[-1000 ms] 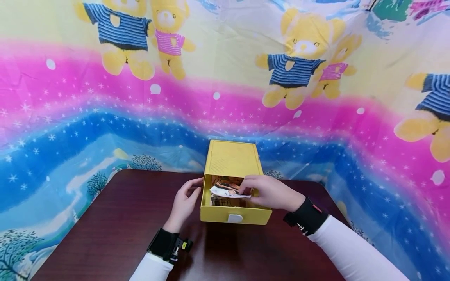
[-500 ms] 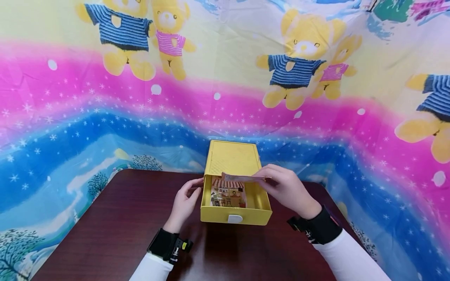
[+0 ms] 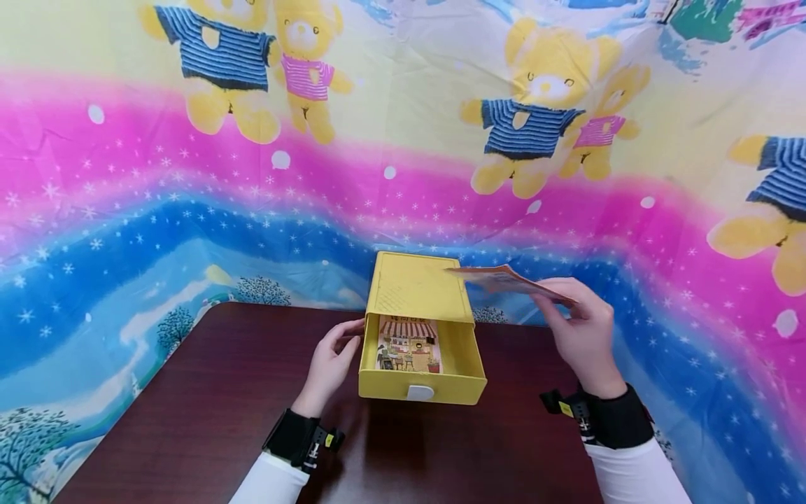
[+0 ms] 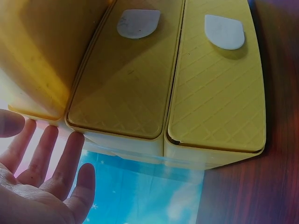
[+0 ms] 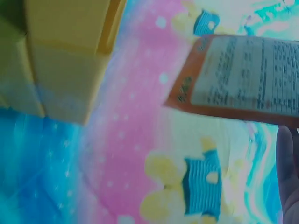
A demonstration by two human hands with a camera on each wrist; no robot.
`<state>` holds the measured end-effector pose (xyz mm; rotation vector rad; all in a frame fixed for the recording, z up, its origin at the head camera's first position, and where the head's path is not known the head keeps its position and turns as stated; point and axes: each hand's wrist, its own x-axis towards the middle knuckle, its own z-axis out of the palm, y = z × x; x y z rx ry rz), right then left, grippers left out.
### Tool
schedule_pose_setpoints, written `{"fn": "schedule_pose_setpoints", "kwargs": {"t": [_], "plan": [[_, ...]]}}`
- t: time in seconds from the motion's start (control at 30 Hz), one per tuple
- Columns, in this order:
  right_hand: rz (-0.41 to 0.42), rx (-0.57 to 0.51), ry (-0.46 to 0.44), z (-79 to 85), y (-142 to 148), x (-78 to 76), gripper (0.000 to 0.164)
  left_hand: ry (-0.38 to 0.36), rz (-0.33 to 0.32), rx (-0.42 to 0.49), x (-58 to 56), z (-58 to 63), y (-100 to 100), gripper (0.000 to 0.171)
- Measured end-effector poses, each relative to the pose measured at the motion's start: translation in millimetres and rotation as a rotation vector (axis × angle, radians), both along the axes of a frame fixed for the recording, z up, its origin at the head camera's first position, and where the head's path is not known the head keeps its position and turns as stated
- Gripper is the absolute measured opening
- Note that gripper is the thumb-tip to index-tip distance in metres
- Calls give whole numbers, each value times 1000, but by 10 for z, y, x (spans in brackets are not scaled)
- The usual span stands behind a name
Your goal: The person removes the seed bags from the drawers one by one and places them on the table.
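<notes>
A yellow drawer cabinet (image 3: 418, 283) stands on the table with its top drawer (image 3: 387, 386) pulled out. In that drawer lies a card (image 3: 409, 346) printed with a striped-awning shopfront. My left hand (image 3: 329, 364) is at the cabinet's left side; in the left wrist view this hand (image 4: 51, 182) has extended fingers, their tips at the yellow edge. To the right of the cabinet, my right hand (image 3: 582, 336) pinches a flat printed packet (image 3: 504, 280) by one end, above table height. The right wrist view shows the packet's orange border and text panel (image 5: 247, 74); most of the hand is cut off.
Two lower drawers, a middle one (image 4: 126, 84) and a bottom one (image 4: 219, 93), are closed and bear pale tabs. The dark red-brown table (image 3: 208, 392) extends on both sides. Behind it hangs a cloth backdrop (image 3: 390, 203) with printed bears.
My right hand has lifted the packet out of the drawer and carried it up and to the right, uncovering the shopfront card. The left hand has stayed in place.
</notes>
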<state>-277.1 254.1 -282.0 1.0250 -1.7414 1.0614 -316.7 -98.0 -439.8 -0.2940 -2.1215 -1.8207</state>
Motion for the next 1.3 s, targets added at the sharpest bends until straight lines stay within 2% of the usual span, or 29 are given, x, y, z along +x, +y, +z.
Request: {"fn": "schedule_pose_setpoints", "kwargs": {"t": [0.1, 0.23, 0.4, 0.6, 0.73, 0.9, 1.1, 1.3], "plan": [[-63, -54, 22, -56, 105, -42, 25, 13, 1, -4, -7, -6, 4, 34], [-196, -60, 25, -263, 312, -231, 29, 7, 4, -6, -5, -12, 8, 34], [-381, -1, -29, -547, 517, -430, 27, 17, 10, -9, -6, -30, 5, 34], [-503, 116, -118, -891, 659, -631, 22, -3, -3, 4, -5, -28, -5, 34], [-551, 215, -151, -1129, 683, -730, 25, 12, -1, -1, -2, -20, 0, 33], [-567, 319, -257, -1345, 680, -798, 22, 26, 8, -2, -12, -31, 3, 33], [-539, 390, -373, -1523, 679, -834, 21, 39, 12, -2, -25, -49, 7, 33], [-522, 419, -425, -1642, 657, -868, 23, 56, 18, -3, -16, -50, 7, 33]]}}
